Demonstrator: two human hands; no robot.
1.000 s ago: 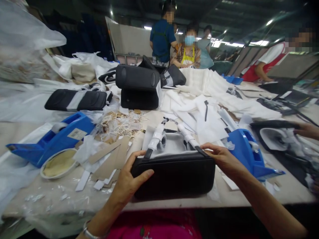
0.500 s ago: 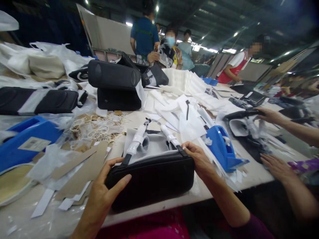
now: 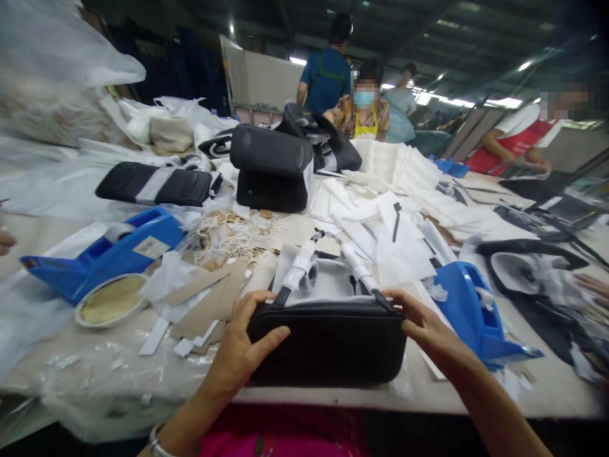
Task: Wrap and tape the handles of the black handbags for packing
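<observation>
A black handbag stands at the front edge of the table, its broad dark side facing me. Its handle is wrapped in clear plastic and rises behind the top edge, with white sheet padding around it. My left hand grips the bag's left upper corner, thumb on the near side and fingers over the top. At the right upper corner, my right hand pinches the edge close to the handle's strap end; its fingertips lie partly behind the bag.
Blue tape dispensers stand left and right. Cardboard scraps, stringed tags and a round yellowish dish lie on the left. Beyond are more black bags and white foam sheets. Co-workers stand around the table.
My view has swung left, so the scene sits further right. Both hands keep hold of the bag, which now faces me more squarely. The co-worker's hands at right have mostly left view.
</observation>
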